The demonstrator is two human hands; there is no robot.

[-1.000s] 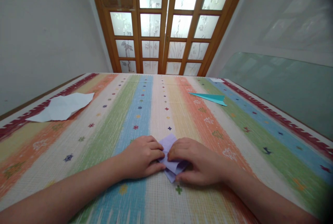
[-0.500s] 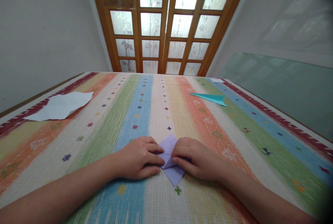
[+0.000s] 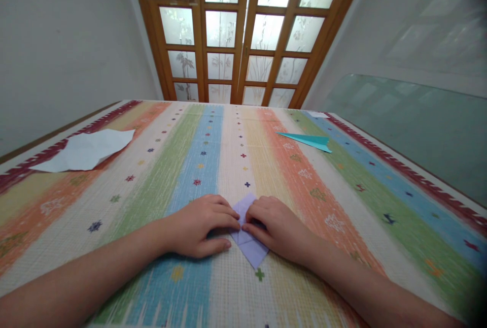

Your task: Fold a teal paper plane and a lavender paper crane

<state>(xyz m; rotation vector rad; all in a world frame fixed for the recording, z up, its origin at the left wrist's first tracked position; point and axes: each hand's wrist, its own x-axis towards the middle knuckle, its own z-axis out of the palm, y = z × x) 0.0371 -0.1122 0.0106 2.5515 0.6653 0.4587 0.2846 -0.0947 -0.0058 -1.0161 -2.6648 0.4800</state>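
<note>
A small folded purple paper [image 3: 252, 252] lies on the striped tablecloth, one corner toward me and one away. My left hand [image 3: 203, 226] rests at its left side, fingertips pressing on the paper and thumb held apart. From the right, my right hand [image 3: 276, 226] has thumb and forefinger pinched together over the paper's middle, on what looks like a folded flap. Both hands cover parts of the paper, so the flap's edge is mostly hidden.
A teal folded paper plane [image 3: 308, 140] lies farther back on the right. On the left is a creased white sheet [image 3: 89, 149]. The striped tablecloth [image 3: 152, 191] covers the table. Beyond stand wooden doors [image 3: 239, 54], with a glass board [image 3: 411, 130] at right.
My right hand has shifted left across the paper, its pinch now near the middle. My left thumb has moved off the paper, away from the fingers. The view has tilted slightly.
</note>
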